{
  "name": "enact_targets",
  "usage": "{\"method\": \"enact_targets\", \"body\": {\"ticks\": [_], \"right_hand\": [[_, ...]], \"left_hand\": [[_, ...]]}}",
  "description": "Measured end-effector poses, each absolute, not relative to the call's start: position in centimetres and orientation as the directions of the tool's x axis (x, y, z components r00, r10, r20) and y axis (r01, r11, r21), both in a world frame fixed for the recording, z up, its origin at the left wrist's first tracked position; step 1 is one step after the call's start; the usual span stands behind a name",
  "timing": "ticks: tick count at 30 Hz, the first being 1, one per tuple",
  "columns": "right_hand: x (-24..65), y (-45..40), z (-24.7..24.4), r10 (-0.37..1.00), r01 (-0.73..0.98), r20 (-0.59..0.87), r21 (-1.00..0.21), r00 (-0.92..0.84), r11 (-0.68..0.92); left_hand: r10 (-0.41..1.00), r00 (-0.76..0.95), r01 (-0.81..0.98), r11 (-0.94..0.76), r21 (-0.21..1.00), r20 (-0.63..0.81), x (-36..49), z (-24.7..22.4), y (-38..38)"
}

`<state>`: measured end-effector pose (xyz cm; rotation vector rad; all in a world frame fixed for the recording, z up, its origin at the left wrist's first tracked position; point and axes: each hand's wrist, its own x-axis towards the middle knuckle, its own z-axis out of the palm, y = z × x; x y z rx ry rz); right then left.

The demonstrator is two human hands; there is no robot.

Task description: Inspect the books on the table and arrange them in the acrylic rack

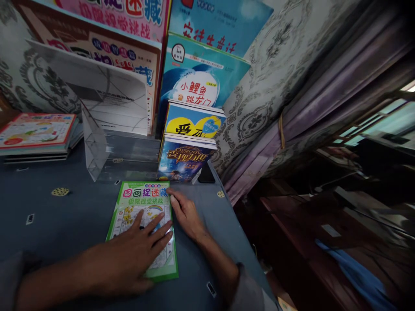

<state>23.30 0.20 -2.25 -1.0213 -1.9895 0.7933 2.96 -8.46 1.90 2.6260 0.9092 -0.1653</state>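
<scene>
A green-bordered children's picture-puzzle book (145, 201) lies face up on the blue-grey table, with colourful title characters and a rainbow on its cover. My left hand (132, 252) rests flat across the cover, fingers spread, hiding much of the lower half. At the book's upper right corner, my right hand (188, 214) has its thumb and index finger closed against the edge. Its other fingers are tucked under and partly hidden.
Behind the book, a clear rack (129, 151) holds upright books, among them a dark blue book (184, 157) in front. A stack of books (37, 131) sits at the left. A dark phone (206, 173) lies near the table's right edge, beside a purple curtain (275, 134).
</scene>
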Motion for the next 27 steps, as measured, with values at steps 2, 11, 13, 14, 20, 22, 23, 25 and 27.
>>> {"method": "enact_targets", "body": {"ticks": [2,11,13,14,20,22,23,25,27], "right_hand": [[23.2,0.1,-2.3,0.837,0.419,0.344,-0.745,-0.426,0.519],[23.4,0.3,-3.0,0.797,0.469,0.352,-0.665,-0.490,0.582],[23.4,0.3,-3.1,0.798,0.476,0.344,-0.661,-0.494,0.580],[23.4,0.2,-3.1,0.798,0.479,0.340,-0.659,-0.497,0.580],[23.4,0.1,-2.8,0.799,0.486,0.333,-0.656,-0.500,0.577],[23.4,0.1,-2.8,0.798,0.487,0.332,-0.654,-0.504,0.579],[23.4,0.1,-2.8,0.798,0.491,0.330,-0.651,-0.504,0.579],[23.4,0.1,-2.9,0.800,0.505,0.322,-0.641,-0.506,0.578],[23.4,0.1,-2.8,0.801,0.514,0.317,-0.634,-0.508,0.578]], "left_hand": [[0.579,0.785,0.619,-0.726,0.299,-0.218,2.9,1.7,-8.3],[0.654,0.732,0.681,-0.702,0.207,-0.191,0.7,2.1,-5.7],[0.781,0.606,0.795,-0.599,0.092,-0.149,-0.4,1.8,-4.4],[0.834,0.539,0.842,-0.538,0.042,-0.122,-1.0,1.7,-3.8],[0.912,0.408,0.913,-0.408,0.017,-0.034,-2.6,0.9,-1.4],[0.898,0.439,0.898,-0.439,-0.008,-0.011,-2.5,0.8,-1.2],[0.891,0.454,0.891,-0.454,-0.025,-0.001,-2.5,0.7,-1.2],[0.876,0.482,0.876,-0.480,-0.046,0.025,-2.3,0.5,-1.1],[0.855,0.515,0.857,-0.513,-0.040,0.057,-2.1,0.2,-0.9]]}}
